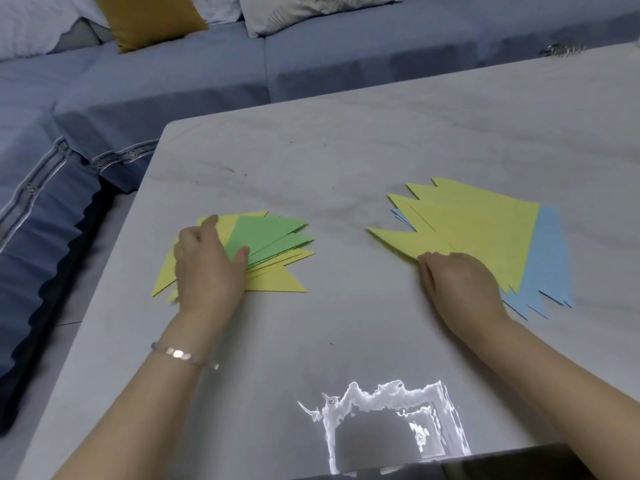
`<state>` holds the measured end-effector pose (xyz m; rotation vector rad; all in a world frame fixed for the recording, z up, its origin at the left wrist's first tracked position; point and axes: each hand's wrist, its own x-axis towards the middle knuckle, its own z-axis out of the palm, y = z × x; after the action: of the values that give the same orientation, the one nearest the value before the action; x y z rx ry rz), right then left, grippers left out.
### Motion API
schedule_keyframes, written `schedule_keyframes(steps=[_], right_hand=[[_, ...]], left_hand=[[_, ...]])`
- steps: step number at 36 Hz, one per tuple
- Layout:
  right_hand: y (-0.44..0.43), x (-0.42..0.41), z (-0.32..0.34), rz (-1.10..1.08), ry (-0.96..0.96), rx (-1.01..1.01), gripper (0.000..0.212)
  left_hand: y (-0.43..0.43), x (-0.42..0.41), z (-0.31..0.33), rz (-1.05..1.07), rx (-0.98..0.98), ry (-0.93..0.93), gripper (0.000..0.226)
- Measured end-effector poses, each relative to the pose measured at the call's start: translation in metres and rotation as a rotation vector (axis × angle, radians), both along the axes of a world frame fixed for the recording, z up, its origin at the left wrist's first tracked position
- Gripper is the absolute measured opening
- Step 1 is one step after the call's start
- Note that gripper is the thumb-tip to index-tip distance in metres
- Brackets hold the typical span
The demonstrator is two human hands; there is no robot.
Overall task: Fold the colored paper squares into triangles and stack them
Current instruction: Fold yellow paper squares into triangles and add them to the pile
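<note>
A pile of folded triangles [273,237], green on top of yellow, lies left of the table's middle. My left hand [207,268] rests flat on the left part of this pile, fingers spread. To the right lies a fanned stack of unfolded squares [478,233], several yellow sheets over several light blue ones [550,258]. My right hand [460,282] sits on the near edge of the yellow sheets, fingers curled at the near left corner; whether it pinches a sheet I cannot tell.
The grey marble-look table [346,161] has its left edge near a blue sofa [52,202] with cushions behind. A small metal object [562,50] lies at the far right. A bright glare patch [381,420] sits at the near edge.
</note>
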<state>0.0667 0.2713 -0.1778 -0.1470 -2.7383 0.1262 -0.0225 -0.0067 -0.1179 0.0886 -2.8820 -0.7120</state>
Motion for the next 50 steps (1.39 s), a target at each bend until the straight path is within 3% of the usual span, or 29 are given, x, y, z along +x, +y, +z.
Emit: schedule_keyframes(steps=[5, 7, 12, 21, 26, 34, 40, 43, 45, 50], right_hand=[[-0.025, 0.007, -0.013, 0.324, 0.059, -0.029, 0.016], [-0.032, 0.008, -0.014, 0.466, 0.021, -0.023, 0.031], [-0.029, 0.009, -0.016, 0.544, -0.109, -0.184, 0.035], [-0.028, 0.024, -0.023, 0.433, -0.039, -0.116, 0.046], [-0.009, 0.034, -0.022, 0.399, -0.004, -0.117, 0.037], [0.018, 0.057, -0.019, 0.348, 0.022, -0.104, 0.058], [0.015, 0.059, -0.020, 0.312, 0.041, -0.097, 0.046], [0.013, 0.059, -0.021, 0.288, 0.037, -0.099, 0.036], [0.012, 0.059, -0.021, 0.281, 0.030, -0.104, 0.035], [0.011, 0.058, -0.020, 0.268, 0.024, -0.121, 0.028]], left_hand=[[0.033, 0.038, -0.027, -0.406, 0.028, 0.086, 0.041], [0.048, 0.055, -0.038, -0.569, 0.019, 0.069, 0.040], [0.069, 0.083, -0.060, -0.752, -0.063, -0.052, 0.048], [0.073, 0.084, -0.069, -0.666, -0.252, 0.049, 0.042], [0.069, 0.079, -0.066, -0.592, -0.299, 0.079, 0.040], [0.050, 0.066, -0.066, -0.485, -0.334, 0.174, 0.040], [0.053, 0.062, -0.062, -0.407, -0.383, 0.197, 0.039], [0.066, 0.054, -0.047, -0.366, -0.455, 0.090, 0.037], [0.074, 0.047, -0.039, -0.337, -0.467, -0.085, 0.034], [0.086, 0.026, -0.032, -0.318, -0.328, -0.313, 0.059]])
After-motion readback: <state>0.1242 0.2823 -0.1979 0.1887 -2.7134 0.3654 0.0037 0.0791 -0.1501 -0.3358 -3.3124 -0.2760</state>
